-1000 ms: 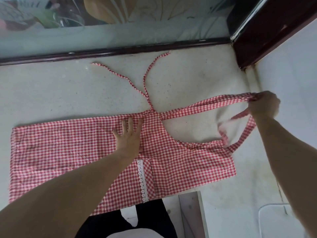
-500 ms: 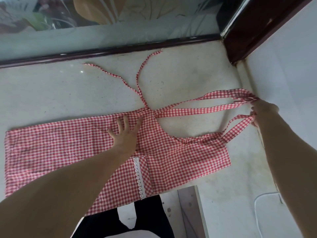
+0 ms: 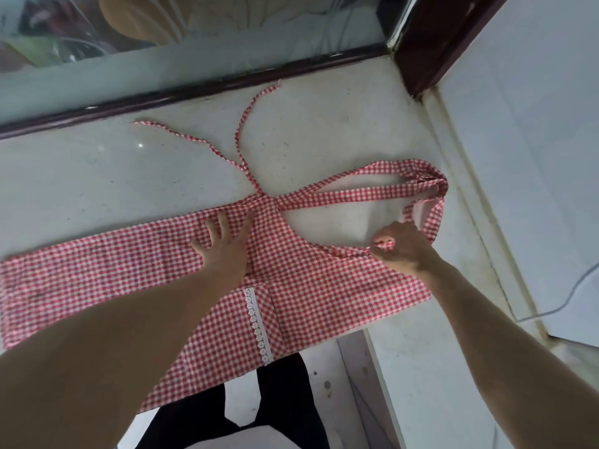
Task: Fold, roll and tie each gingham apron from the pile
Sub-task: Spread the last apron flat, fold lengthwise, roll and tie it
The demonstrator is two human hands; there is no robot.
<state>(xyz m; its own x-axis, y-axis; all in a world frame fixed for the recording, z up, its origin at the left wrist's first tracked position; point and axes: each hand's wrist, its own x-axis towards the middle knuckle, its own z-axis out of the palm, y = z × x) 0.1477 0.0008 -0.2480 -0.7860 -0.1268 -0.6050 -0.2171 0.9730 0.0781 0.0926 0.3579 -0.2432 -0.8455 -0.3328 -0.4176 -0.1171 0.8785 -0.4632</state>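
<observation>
Left fingers [image 3: 223, 226]: straight and spread, pressed flat on the cloth; they curl round nothing.
Right fingers [image 3: 384, 244]: curled, with a fold of red check cloth showing between them; they pinch the curved edge of the bib.
Left hand [image 3: 223, 251]: lies palm down on the gingham apron [image 3: 308, 283], near the point where the thin ties leave the cloth.
Right hand [image 3: 403, 251]: sits at the top corner of the bib, well to the right of the left fingers, knuckles up.
Gingham apron: red and white check, spread flat under both hands on the pale worktop [image 3: 97, 183]; its long skirt part runs away to the left of the left fingers, the bib lies between the two hands.
Lace trim [image 3: 257, 322]: a white strip down the cloth, just nearer the person than the left hand.
Near edge: the cloth hangs slightly over the front of the worktop, below the left forearm.
Neck strap [image 3: 372, 192]: two broad check bands run from just beyond the left fingertips out to the right, loop round beyond the right fingers and come back down to the right hand.
Thin ties [image 3: 240, 147]: two narrow strings fan out beyond the left fingertips, lying loose on the worktop towards the dark wooden frame [image 3: 194, 92].
Glass pane [image 3: 194, 43]: beyond the frame, patterned and reflective.
White wall [image 3: 534, 157]: to the right of the right hand.
Cable [image 3: 567, 296]: a pale cord against the wall, right of the right forearm.
Dark clothing [image 3: 282, 400]: below the worktop edge, nearer than both hands.
</observation>
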